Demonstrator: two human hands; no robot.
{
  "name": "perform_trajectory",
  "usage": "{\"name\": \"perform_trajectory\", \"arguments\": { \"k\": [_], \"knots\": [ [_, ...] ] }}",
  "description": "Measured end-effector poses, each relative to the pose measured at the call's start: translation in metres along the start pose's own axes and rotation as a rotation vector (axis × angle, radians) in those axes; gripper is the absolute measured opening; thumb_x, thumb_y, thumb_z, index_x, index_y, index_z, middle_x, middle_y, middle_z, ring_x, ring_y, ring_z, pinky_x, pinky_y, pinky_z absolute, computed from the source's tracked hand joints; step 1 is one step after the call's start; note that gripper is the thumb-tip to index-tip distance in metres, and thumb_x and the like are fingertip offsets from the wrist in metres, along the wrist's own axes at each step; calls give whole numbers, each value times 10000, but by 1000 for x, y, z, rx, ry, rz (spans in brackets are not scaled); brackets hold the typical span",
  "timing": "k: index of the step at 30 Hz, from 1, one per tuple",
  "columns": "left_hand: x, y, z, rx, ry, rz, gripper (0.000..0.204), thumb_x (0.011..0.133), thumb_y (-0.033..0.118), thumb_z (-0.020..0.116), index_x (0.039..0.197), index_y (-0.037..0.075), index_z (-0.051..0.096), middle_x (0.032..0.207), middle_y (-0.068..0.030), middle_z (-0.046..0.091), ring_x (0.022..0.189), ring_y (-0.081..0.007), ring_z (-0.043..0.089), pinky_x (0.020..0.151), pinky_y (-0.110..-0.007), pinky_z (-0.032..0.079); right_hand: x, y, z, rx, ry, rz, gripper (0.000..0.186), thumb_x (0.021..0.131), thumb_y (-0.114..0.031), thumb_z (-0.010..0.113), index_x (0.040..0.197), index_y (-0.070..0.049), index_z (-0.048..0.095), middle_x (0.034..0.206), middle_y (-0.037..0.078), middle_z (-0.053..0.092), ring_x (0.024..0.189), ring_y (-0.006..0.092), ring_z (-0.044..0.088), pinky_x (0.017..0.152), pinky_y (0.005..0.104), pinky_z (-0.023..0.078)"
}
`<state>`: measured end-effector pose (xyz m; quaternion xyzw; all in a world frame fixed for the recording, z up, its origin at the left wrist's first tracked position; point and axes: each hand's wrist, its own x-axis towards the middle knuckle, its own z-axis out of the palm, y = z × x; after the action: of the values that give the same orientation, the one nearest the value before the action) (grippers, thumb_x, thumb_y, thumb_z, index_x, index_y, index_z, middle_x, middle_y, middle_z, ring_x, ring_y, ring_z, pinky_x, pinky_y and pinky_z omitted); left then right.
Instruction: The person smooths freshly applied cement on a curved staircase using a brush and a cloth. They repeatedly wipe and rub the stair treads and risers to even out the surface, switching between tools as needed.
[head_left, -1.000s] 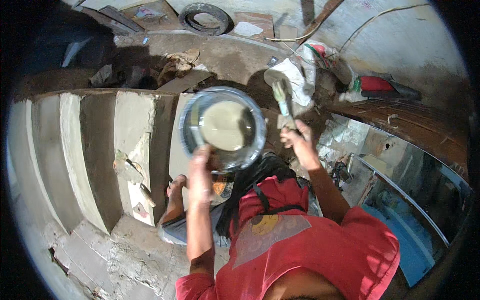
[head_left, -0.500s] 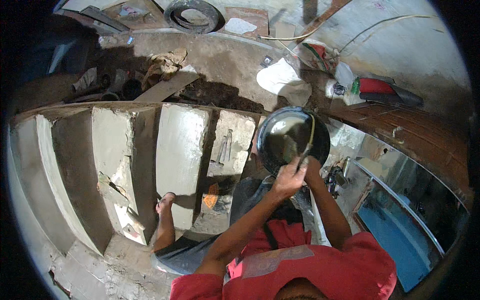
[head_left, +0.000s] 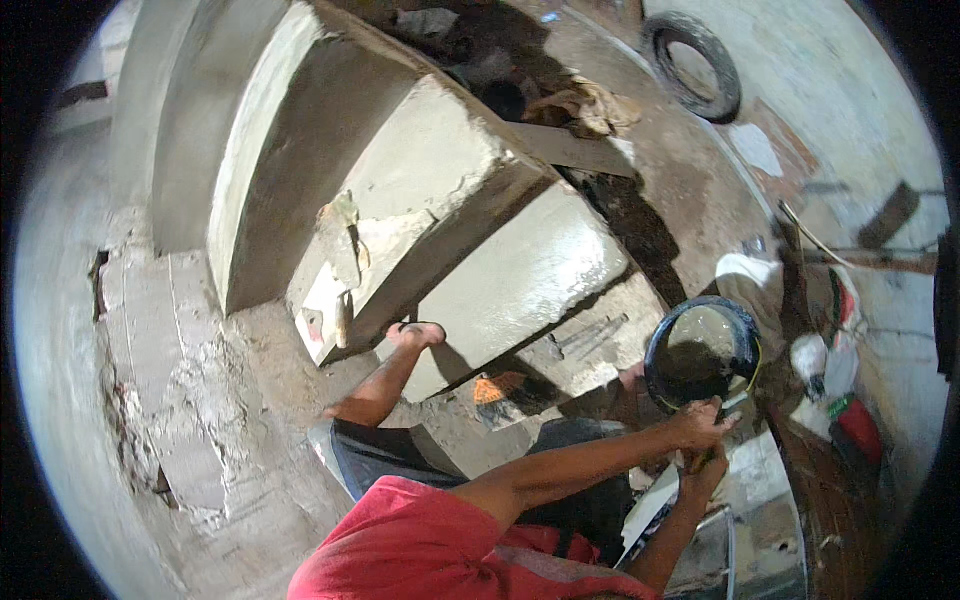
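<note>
A black bucket (head_left: 703,355) holds murky grey liquid, and a thin yellow strip (head_left: 757,372) shows along its right side. My left hand (head_left: 698,427) is closed at the bucket's near rim; a pale end sticks out past its fingers, but its kind is unclear. Just below, nearly touching it, my right hand (head_left: 704,468) is closed around something small and yellowish, mostly hidden. Left of the bucket, slim metal tools (head_left: 592,337) lie on a rough step. A trowel (head_left: 343,255) rests on a higher step near my bare foot (head_left: 425,333).
Smooth plastered steps (head_left: 515,285) climb to the upper left. An orange-and-black piece (head_left: 500,392) lies by my leg. Beyond the stairs are a tyre (head_left: 692,65), a board (head_left: 575,147), crumpled cloth (head_left: 600,105) and a white sack (head_left: 750,272). Broken brickwork (head_left: 190,400) stands at left.
My view has turned, so the stairs and bucket appear rotated. Both hands have moved from over the bucket's opening to its near rim, with the right now below the left.
</note>
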<state>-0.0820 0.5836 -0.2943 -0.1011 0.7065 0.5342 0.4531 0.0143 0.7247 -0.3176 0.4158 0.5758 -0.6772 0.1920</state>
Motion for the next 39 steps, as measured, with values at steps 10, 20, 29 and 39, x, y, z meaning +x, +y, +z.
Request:
{"name": "perform_trajectory", "arguments": {
  "k": [10,20,29,39],
  "knots": [
    [60,7,-63,108,103,160,796,1022,547,486,1556,-34,378,1501,-326,490,1384,-476,509,1165,-530,411,126,-98,102,445,-34,119,333,1073,-344,514,1033,-41,646,1038,109,685,921,271,669,829,422,551],
    [-113,-43,-245,185,826,331,489,1049,293,566,1421,-22,521,1397,-282,554,1320,-460,542,1139,-525,431,338,-27,116,-26,-113,-119,313,1063,-359,516,1011,-78,644,904,68,679,751,212,656,683,413,568],
    [-269,-145,-340,121,1425,-103,308,1060,121,545,1326,-20,611,1120,-180,687,1020,-227,664,937,-383,533,496,66,148,-253,-155,-91,285,1057,-324,540,1080,-56,633,945,79,674,800,211,644,711,403,554],
    [-299,-220,-429,710,1545,-224,447,1087,254,515,1478,39,550,1489,-211,578,1405,-374,534,1168,-492,417,520,106,134,-386,-133,-49,294,1056,-293,543,1171,-32,615,996,93,669,866,212,629,755,391,538]
  ]
}}
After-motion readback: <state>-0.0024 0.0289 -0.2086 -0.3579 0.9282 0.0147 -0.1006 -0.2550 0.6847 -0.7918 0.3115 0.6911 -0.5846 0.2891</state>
